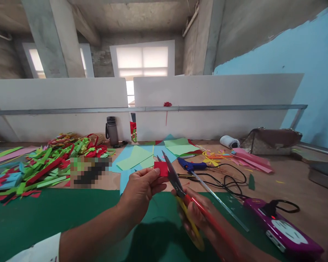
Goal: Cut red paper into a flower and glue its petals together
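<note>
A small red piece of paper (161, 169) is pinched between the thumb and fingers of my left hand (142, 189). My right hand (198, 213) grips a pair of scissors (177, 183) with red and yellow handles. The blades point up and away from me, slightly parted, right at the paper's right edge. Whether they touch the paper is hard to make out. Both hands are over the green mat (98, 211). Beyond them lie light green paper sheets (138, 157) and blue sheets (125, 183).
A blue glue gun (192, 165) with a clear glue stick (221, 202) lies to the right, its cord running to a purple power strip (284, 229). Cut paper strips (51, 163) are heaped at left. A bottle (112, 131), a white roll (229, 142) and a handbag (273, 142) stand behind.
</note>
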`<state>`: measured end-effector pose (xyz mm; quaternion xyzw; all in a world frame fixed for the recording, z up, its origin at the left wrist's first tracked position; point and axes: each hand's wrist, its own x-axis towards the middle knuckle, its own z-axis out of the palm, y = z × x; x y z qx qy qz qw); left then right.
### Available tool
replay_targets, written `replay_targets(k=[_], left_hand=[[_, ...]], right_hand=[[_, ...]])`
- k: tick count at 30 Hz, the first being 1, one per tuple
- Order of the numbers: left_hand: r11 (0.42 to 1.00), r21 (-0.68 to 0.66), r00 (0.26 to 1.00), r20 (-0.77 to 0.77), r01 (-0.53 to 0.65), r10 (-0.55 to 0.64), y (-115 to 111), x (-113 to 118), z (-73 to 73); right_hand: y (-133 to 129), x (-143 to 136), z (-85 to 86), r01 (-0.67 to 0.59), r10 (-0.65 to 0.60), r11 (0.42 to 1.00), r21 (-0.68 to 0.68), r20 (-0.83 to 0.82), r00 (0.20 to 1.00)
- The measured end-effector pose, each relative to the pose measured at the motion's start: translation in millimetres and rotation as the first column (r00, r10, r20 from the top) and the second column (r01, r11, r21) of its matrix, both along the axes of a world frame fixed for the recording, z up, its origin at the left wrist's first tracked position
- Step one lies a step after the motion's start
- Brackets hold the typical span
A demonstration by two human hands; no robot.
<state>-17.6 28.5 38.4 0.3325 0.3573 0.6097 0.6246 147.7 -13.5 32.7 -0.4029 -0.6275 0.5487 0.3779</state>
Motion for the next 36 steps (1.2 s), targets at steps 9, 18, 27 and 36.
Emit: replay_targets(k=[9,18,27,36], left_hand=[[1.000,-0.009,1.000,0.014,-0.021,0.021,0,1,0.4],[1.000,-0.004,1.000,0.021,-0.010,0.010,1,1,-0.6],[1.000,-0.003,1.000,0.022,-0.004,0.005,0,1,-0.9],[1.000,-0.015,1.000,0.015,-0.012,0.012,0,2,-0.5]], right_hand=[[-2,-6,2.2,0.098,-0.098,0.995,-0.015,0.002,0.995],[-6,-10,0.7,0.169,-0.169,0.985,0.019,-0.028,0.985],[-4,-9,2.5,0.111,-0.111,0.994,0.007,-0.023,0.994],[-3,-9,-1.7,0.144,-0.144,0.989,0.026,0.002,0.990]])
